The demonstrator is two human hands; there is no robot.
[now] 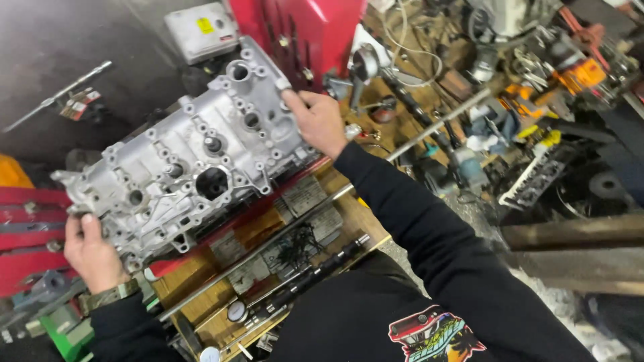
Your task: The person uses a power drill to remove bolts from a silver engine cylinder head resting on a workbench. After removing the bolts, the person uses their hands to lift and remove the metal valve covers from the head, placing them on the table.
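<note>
Hands at opposite ends tell the story from the head view: the left hand (92,251) curls around the lower end of a grey aluminium cylinder head cover (191,157), the right hand (320,121) clamps fingers over its upper edge, spreading a heavy, awkward load. The casting hangs tilted above a red stand (33,231) and the wooden bench (268,265), where a dark camshaft (315,271) and a long steel rod (282,231) lie out of the way beneath it.
</note>
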